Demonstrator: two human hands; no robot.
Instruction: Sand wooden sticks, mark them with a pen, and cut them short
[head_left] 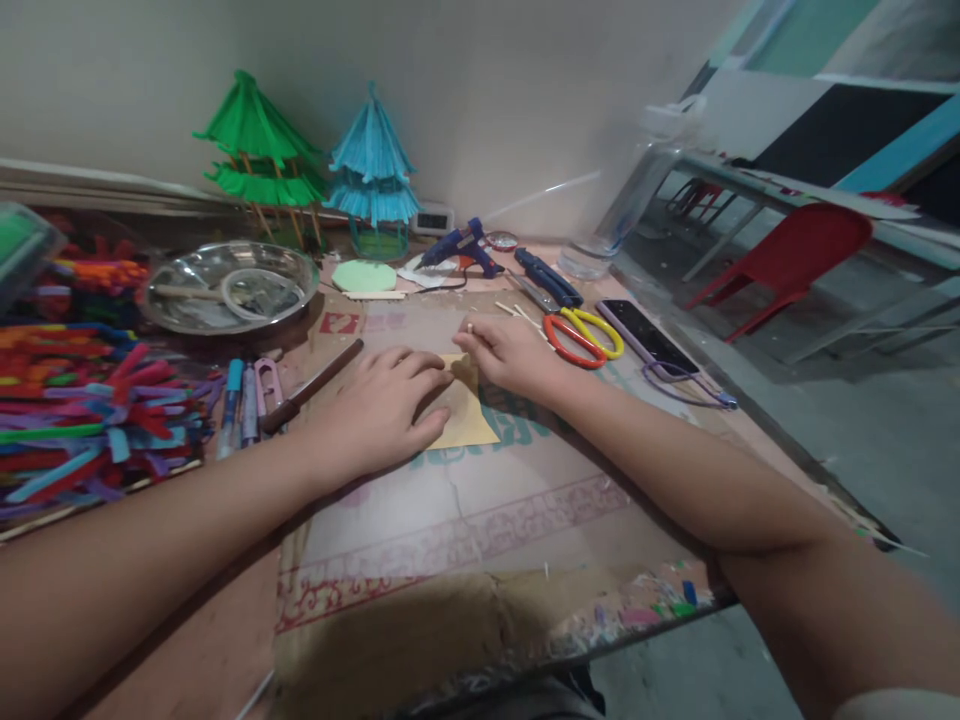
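Note:
A tan piece of paper (469, 420) lies on the flattened cardboard (450, 520) that covers the table. My left hand (382, 405) rests palm down on the paper's left part, fingers stretched out and pressing it flat. My right hand (510, 355) sits at the paper's top corner with fingers curled, pinching the paper's edge; a thin pale stick (470, 326) pokes up beside its fingertips. Most of the paper's left side is hidden under my left hand.
Red and yellow scissors (581, 335), a phone (649, 340) and a blue glue gun (461, 248) lie to the right and behind. A metal dish (229, 290), a knife (311, 385), pens (240, 400), coloured strips (82, 400) and two paper pagodas (259, 150) stand left.

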